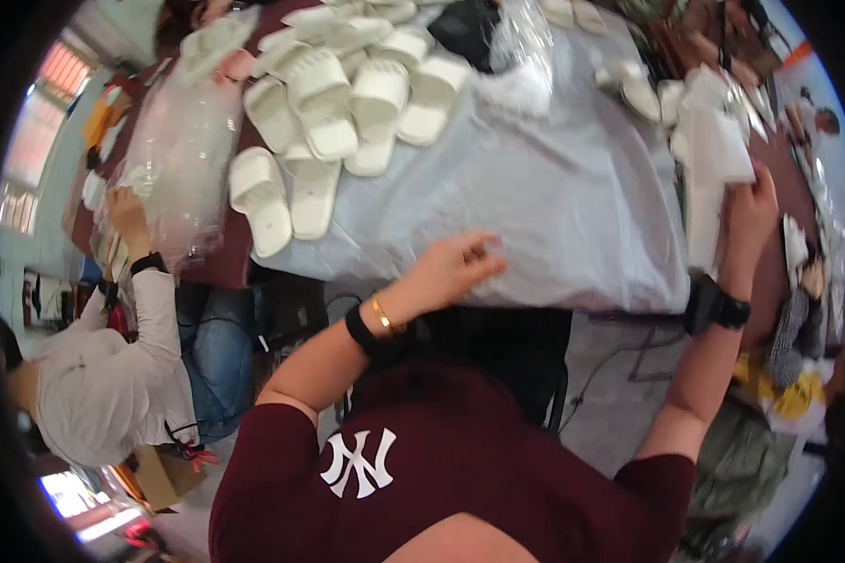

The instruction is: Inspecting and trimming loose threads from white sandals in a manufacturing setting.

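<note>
My left hand [455,270] hovers by the near edge of the table's grey plastic covering [535,206], fingers loosely curled and apart, with nothing in them. Over at the right end, my right hand [753,211] is closed at the lower corner of a white sheet-like piece [728,150], its fingers partly hidden. Whether that piece is paper or thin plastic, I cannot tell. Several cream slippers [319,113] lie heaped at the far left of the covering. One slipper [261,200] sits nearest me at the heap's left.
Clear plastic bags [183,159] are piled on the dark red table at left, beside a seated co-worker [113,375]. More crumpled clear plastic [521,70] lies at the back. Other slippers [629,87] rest at the far right. Another person's arm [798,314] shows beyond my right arm.
</note>
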A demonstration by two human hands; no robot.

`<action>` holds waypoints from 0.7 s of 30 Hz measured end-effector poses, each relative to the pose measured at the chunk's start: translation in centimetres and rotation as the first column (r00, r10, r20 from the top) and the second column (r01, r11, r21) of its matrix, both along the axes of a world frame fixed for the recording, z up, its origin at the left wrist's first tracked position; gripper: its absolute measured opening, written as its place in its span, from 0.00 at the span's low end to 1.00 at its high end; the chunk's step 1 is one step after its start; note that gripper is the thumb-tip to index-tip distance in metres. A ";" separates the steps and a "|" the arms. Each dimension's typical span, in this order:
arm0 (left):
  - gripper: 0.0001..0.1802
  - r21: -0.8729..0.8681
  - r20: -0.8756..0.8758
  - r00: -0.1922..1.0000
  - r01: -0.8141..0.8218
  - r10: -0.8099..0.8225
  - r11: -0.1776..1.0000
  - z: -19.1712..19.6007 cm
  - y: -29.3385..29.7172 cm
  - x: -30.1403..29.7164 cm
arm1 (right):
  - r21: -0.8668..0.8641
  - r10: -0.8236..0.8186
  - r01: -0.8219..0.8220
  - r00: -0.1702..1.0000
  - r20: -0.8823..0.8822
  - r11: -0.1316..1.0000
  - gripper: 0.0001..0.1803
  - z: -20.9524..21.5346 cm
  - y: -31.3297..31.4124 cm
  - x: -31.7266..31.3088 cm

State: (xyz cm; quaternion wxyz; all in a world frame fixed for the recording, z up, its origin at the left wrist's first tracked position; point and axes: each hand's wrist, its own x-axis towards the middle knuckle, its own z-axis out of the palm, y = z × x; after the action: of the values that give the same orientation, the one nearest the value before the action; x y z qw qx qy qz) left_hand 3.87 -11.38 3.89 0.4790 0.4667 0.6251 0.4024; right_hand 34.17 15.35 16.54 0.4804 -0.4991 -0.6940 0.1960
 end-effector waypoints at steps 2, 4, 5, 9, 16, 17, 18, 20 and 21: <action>0.29 0.039 0.141 0.989 -0.054 0.048 0.998 0.5 1.0 -1.1 | -0.030 0.165 -0.165 0.986 -0.012 0.986 0.18 -1.2 -3.6 -4.8; 0.37 0.020 0.278 0.939 -0.219 0.205 0.976 0.8 1.7 -1.6 | -0.250 0.361 -0.340 0.932 0.044 0.907 0.21 -4.7 -6.9 -8.9; 0.37 -0.001 0.284 0.938 -0.208 0.199 0.978 0.5 1.8 -1.9 | -0.280 0.443 -0.407 0.893 0.077 0.870 0.21 -7.5 -8.0 -10.0; 0.41 0.011 0.177 0.933 -0.321 0.314 0.947 -2.4 1.7 -4.1 | -0.405 0.493 -0.391 0.850 0.187 0.827 0.23 -10.5 -10.5 -11.6; 0.39 0.397 -0.651 0.657 -0.131 0.380 0.908 -4.7 0.2 -5.0 | -0.369 0.377 -0.244 0.858 0.349 0.897 0.29 -16.2 -7.5 -11.2; 0.39 0.406 -0.649 0.654 -0.134 0.388 0.904 -4.9 0.5 -5.0 | -0.360 0.377 -0.248 0.857 0.351 0.899 0.29 -16.7 -7.4 -11.6; 0.36 0.397 -0.666 0.633 -0.148 0.395 0.906 -5.3 0.5 -5.1 | -0.357 0.391 -0.257 0.838 0.381 0.898 0.29 -17.2 -7.3 -12.2; 0.33 0.389 -0.680 0.616 -0.157 0.398 0.908 -5.3 1.0 -4.9 | -0.235 0.341 -0.260 0.827 0.447 0.937 0.26 -18.5 -7.2 -13.0; 0.30 0.372 -0.663 0.629 -0.192 0.404 0.908 -4.9 1.3 -4.9 | -0.235 0.345 -0.264 0.827 0.445 0.935 0.26 -18.5 -7.1 -13.5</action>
State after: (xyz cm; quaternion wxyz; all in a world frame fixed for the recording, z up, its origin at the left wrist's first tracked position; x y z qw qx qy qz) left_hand -1.04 -10.04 -1.04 0.0499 0.5360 0.7721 0.3378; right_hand 20.67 8.22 -1.95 0.2134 -0.4523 -0.8433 0.1969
